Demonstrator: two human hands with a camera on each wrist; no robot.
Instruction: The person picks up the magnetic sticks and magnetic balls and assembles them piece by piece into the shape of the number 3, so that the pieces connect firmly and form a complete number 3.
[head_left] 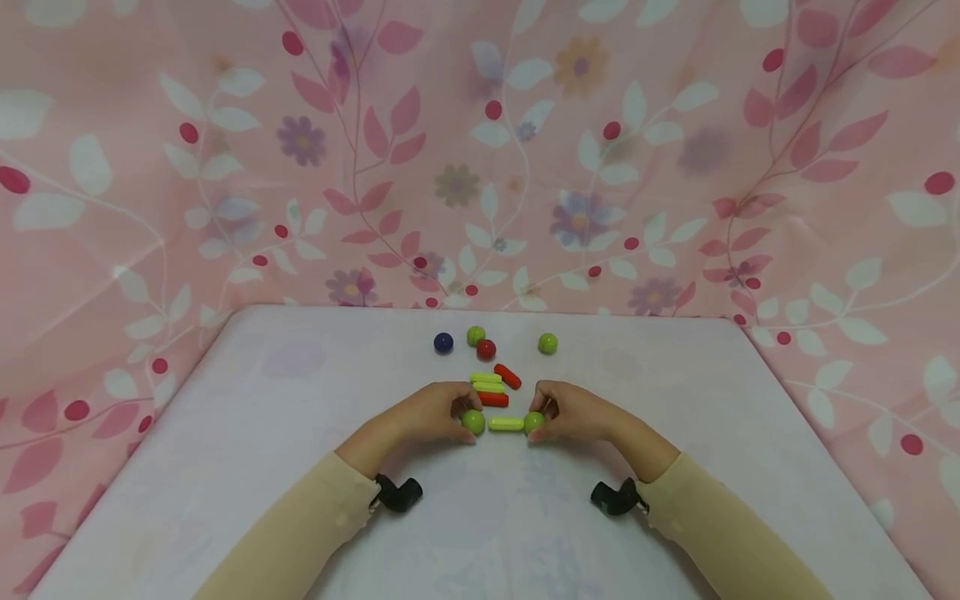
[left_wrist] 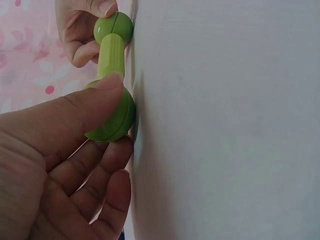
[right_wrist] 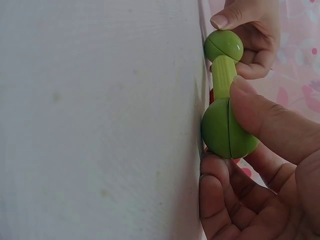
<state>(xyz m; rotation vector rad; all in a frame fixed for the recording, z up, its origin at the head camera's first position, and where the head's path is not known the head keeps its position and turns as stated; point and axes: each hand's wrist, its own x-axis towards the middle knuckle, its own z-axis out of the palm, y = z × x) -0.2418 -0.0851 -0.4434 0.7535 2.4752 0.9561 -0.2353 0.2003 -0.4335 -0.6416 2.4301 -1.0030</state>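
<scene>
My left hand (head_left: 442, 410) pinches a green ball (left_wrist: 120, 117) between thumb and fingers, low at the white tabletop. Opposite it, my right hand (head_left: 573, 412) grips a second green ball (right_wrist: 216, 129) the same way. A short yellow-green ribbed rod (head_left: 506, 424) lies between the two balls, in line with them. In the head view the rod's right end meets the right ball, while a narrow gap shows beside the left ball. A fine seam line runs round each ball in the wrist views.
Just beyond the hands lie two yellow-green rods (head_left: 486, 378), a red rod (head_left: 493, 400) beside them and another red rod (head_left: 507, 376) set askew. Farther back are a dark blue ball (head_left: 443, 342), a red ball (head_left: 486, 349) and two green balls (head_left: 548, 343). A floral curtain (head_left: 465, 167) hangs behind.
</scene>
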